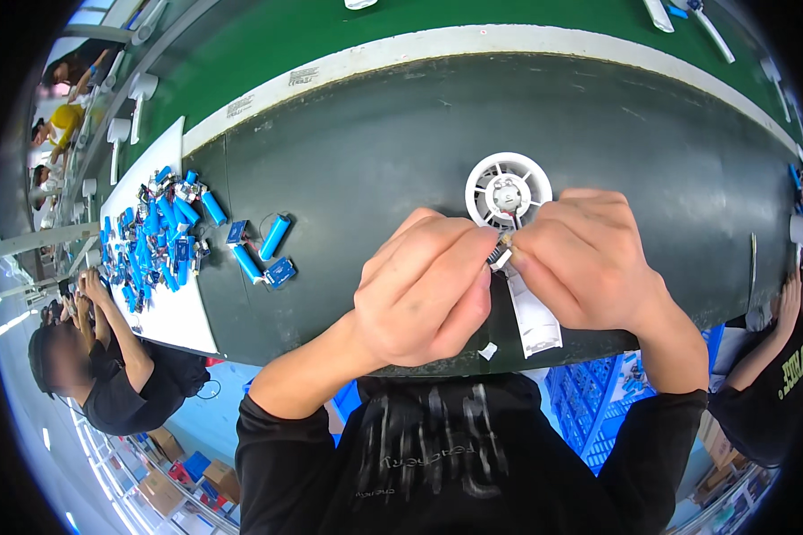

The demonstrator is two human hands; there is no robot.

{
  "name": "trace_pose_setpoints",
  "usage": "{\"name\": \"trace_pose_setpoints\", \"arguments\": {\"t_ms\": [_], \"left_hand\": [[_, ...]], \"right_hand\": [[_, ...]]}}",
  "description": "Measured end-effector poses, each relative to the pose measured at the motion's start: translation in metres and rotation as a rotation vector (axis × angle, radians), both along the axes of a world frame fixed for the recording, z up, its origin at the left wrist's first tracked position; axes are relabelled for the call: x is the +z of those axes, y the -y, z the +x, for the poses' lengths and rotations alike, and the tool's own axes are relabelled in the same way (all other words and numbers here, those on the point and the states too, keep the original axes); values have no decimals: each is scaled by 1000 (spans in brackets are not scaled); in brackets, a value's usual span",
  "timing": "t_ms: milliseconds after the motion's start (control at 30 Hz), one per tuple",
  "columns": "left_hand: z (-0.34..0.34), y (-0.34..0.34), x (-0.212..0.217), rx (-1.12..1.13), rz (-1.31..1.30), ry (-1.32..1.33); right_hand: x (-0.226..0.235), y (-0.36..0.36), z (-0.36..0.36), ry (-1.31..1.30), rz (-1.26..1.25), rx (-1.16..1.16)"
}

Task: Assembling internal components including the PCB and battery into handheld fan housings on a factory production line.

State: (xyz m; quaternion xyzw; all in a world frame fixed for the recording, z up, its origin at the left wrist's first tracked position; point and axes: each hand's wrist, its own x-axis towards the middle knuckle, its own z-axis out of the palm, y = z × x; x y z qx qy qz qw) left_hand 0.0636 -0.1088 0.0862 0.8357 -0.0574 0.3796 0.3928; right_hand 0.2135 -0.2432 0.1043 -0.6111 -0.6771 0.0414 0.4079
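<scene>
A white handheld fan body (507,194) lies on the dark table before me, its round spoked head away from me and its open handle (537,323) toward me. Where head and handle meet, both hands come together over it. My left hand (428,287) is closed in a pinch on a small circuit board (496,256) with a white block at its end. My right hand (589,260) is closed too, fingertips touching a tiny light-coloured piece beside the board. What exactly the right fingers grip is hidden.
At left, a white board (196,312) carries a heap of blue battery cells with circuit boards (156,232). Several loose cells (275,237) lie nearer. A white scrap (488,351) sits by the table edge. Beyond is a green belt (419,18). Co-workers sit at both sides.
</scene>
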Motion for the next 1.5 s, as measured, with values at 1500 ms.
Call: {"name": "trace_pose_setpoints", "arguments": {"t_ms": [1500], "left_hand": [[-8,-3,10,-127,50,16]], "right_hand": [[10,2,-9,-138,-97,87]]}}
